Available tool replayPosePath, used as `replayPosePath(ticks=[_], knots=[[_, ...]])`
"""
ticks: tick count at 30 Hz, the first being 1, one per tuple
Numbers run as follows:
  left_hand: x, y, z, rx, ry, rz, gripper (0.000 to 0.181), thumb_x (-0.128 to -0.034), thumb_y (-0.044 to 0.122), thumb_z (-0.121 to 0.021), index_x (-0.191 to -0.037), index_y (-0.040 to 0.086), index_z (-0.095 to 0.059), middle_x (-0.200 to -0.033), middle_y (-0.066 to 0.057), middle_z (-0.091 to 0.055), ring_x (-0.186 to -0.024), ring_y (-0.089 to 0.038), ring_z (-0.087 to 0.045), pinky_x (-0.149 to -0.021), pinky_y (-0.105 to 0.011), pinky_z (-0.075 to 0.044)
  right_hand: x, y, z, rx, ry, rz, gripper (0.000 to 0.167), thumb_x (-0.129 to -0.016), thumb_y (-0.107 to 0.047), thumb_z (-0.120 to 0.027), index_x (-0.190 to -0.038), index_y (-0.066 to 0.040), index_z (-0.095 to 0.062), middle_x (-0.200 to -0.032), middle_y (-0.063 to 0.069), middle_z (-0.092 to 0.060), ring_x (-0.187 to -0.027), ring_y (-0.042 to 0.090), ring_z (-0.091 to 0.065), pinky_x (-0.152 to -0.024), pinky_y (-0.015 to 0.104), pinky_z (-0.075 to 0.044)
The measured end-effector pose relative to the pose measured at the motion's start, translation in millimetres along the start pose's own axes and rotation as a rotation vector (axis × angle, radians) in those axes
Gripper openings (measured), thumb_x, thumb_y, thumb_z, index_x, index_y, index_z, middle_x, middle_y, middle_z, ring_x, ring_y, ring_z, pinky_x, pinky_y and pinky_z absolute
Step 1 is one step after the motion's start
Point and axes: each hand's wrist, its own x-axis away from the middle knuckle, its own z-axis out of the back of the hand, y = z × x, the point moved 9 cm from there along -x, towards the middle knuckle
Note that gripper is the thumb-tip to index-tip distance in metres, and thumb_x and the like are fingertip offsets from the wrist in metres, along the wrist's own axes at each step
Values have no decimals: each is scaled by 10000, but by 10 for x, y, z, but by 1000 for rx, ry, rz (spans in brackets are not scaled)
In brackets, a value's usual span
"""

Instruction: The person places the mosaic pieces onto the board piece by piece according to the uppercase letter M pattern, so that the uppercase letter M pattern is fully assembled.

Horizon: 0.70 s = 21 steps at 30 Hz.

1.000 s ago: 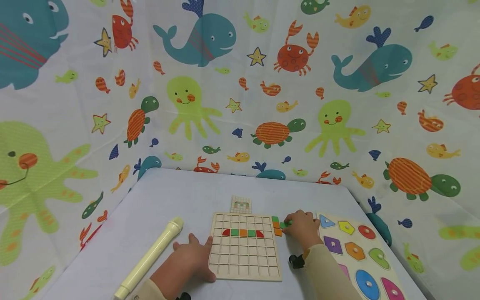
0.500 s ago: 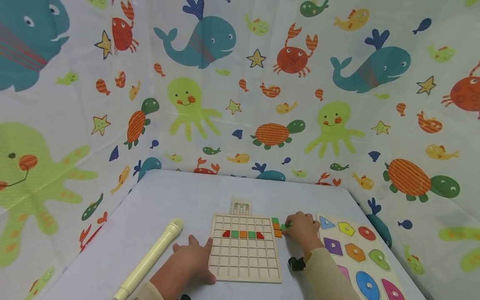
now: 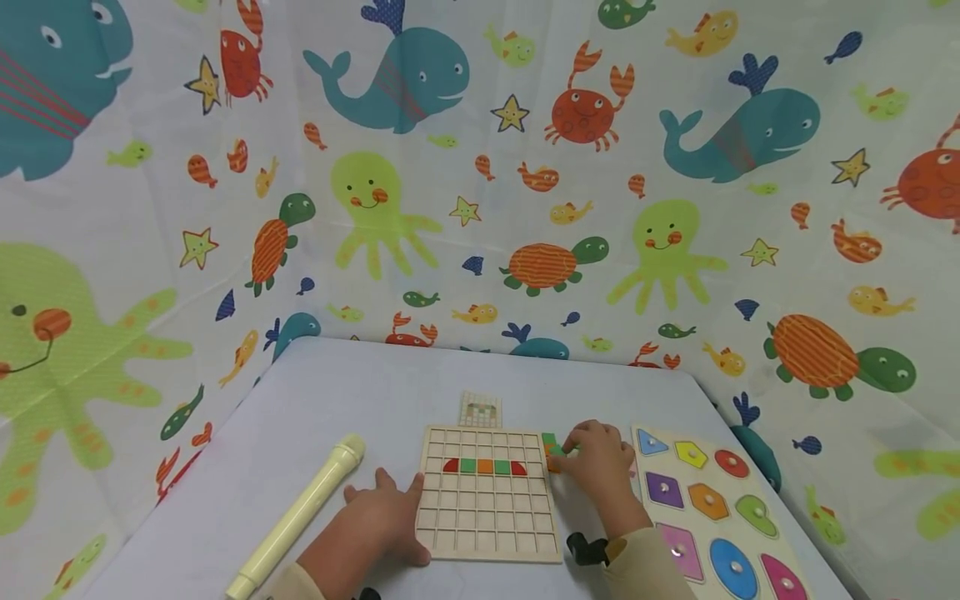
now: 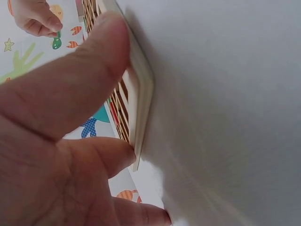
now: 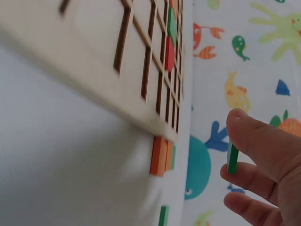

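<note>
In the head view a wooden grid board lies on the table, with a row of red, green and orange pieces set in its upper cells. My left hand is spread at the board's left side; its thumb and index finger touch the board's edge. Just off the right edge, my right hand pinches a green tile between thumb and finger, held above the table. Below it, orange tiles lie against the board, and another green tile lies apart on the table.
A small printed pattern card lies behind the board. On the right is a knobbed shape puzzle with colourful pieces. A pale yellow tube lies at the left. A sea-animal curtain surrounds the table's back and sides.
My right hand has picked up a green tile beside the orange ones and shifted slightly left, nearer the board. The left hand stays in place at the board's edge.
</note>
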Motion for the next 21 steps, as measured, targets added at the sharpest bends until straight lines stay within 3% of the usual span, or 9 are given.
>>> replayPosePath(ticks=[6,21], knots=[[-1,3,6,0,-3,-2,1109,-653,492,-991,-1577,117,-505,-1552,-510,-330,-1233,-730,-546,-1168,-846,-189,200,-236,-46,-31,51,102,295,-779,-435,-944,-767,-220,-742,-1325,91,-664,-1402,448,-449,-1090,748,-335],[24,9,34,14,-16,5,1098,-662,477,-991,-1576,112,-505,-1556,-512,-320,-1227,-735,-547,-1175,-839,-193,504,-778,-345,-66,-2,220,331,-752,-494,-941,-707,-266,-705,-1295,38,-671,-1395,415,-454,-1058,714,-362]])
